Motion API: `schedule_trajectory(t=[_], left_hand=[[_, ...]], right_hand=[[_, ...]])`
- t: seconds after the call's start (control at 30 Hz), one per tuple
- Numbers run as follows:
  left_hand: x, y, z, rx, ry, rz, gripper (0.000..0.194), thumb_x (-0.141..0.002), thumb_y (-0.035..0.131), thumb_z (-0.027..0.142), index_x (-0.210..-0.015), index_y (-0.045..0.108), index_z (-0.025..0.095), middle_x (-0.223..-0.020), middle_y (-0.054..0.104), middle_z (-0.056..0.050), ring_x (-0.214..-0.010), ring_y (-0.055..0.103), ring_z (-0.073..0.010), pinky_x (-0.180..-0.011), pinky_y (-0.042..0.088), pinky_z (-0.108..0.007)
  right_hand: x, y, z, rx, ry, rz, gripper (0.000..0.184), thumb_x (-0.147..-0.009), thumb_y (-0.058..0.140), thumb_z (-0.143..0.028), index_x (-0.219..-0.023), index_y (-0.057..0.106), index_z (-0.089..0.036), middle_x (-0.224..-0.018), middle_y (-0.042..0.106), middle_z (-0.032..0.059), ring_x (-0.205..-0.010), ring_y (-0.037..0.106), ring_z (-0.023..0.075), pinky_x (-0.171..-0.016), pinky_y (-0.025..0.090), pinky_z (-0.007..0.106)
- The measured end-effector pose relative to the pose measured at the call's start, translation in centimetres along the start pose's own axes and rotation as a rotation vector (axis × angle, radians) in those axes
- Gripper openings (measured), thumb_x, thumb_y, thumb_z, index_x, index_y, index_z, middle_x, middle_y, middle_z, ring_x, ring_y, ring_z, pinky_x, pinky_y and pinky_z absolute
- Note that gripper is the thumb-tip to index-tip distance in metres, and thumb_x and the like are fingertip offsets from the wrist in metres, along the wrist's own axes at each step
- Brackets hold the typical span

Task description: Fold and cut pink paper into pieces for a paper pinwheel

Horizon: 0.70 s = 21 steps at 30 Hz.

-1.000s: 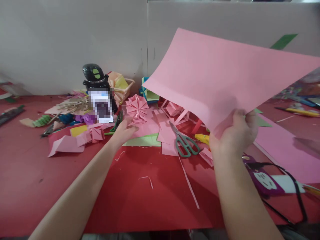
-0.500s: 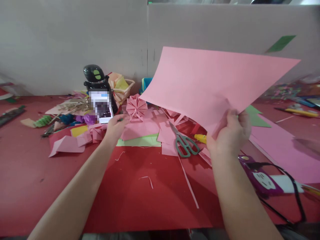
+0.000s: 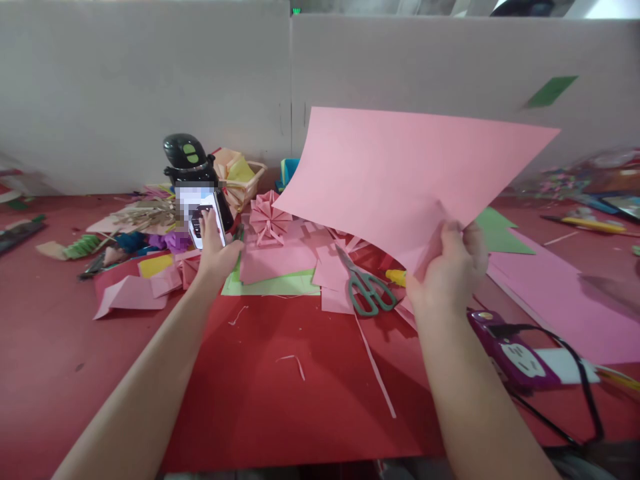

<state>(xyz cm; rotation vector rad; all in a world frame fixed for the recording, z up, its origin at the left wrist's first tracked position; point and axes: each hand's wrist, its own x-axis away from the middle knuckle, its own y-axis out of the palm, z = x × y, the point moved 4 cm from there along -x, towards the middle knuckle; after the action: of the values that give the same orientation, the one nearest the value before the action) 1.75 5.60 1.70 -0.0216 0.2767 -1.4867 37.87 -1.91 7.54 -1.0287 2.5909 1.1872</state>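
My right hand (image 3: 450, 267) grips a large pink sheet of paper (image 3: 400, 167) by its near edge and holds it up above the table, bowed. My left hand (image 3: 216, 247) reaches to a phone (image 3: 220, 223) that leans on a black holder (image 3: 189, 157). Its fingers are apart, over the screen; whether they touch the glass I cannot tell. Behind the left hand stands a pink folded-paper rosette (image 3: 270, 217). Green-handled scissors (image 3: 367, 287) lie below the pink sheet, on pink paper pieces (image 3: 336, 300).
A red table (image 3: 280, 427) carries thin paper strips. Left are folded paper scraps (image 3: 133, 293); behind them stands a basket (image 3: 256, 181). To the right lie pink sheets (image 3: 570, 293), a purple case with a black strap (image 3: 520, 357) and a yellow cutter (image 3: 593, 225). A grey partition (image 3: 150, 73) rises behind.
My left hand has moved left and up, from beside the rosette to the phone's screen. The pink sheet stays in my right hand, and the view has shifted slightly.
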Motion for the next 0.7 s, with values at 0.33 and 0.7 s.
schedule_trajectory(t=[0.33, 0.7], left_hand=[[2.1, 0.3, 1.6, 0.14, 0.042, 0.273, 0.063, -0.06, 0.07, 0.012, -0.121, 0.06, 0.028, -0.149, 0.049, -0.006, -0.148, 0.031, -0.0299, -0.116, 0.035, -0.042], [4.4, 1.1, 3.6, 0.407, -0.245, 0.002, 0.033, -0.068, 0.079, 0.037, -0.09, 0.065, 0.016, -0.079, 0.071, -0.008, -0.083, 0.07, -0.0292, -0.077, 0.056, -0.043]], right_hand=[[0.8, 0.8, 0.5, 0.056, 0.169, -0.078, 0.013, -0.071, 0.069, -0.02, -0.083, 0.065, -0.018, -0.083, 0.067, -0.0005, -0.078, 0.065, 0.0152, -0.077, 0.055, 0.032], [2.0, 0.7, 1.7, 0.397, 0.54, -0.412, 0.023, -0.067, 0.077, -0.03, -0.085, 0.075, -0.017, -0.07, 0.072, 0.0016, -0.06, 0.065, 0.0184, -0.057, 0.051, 0.031]])
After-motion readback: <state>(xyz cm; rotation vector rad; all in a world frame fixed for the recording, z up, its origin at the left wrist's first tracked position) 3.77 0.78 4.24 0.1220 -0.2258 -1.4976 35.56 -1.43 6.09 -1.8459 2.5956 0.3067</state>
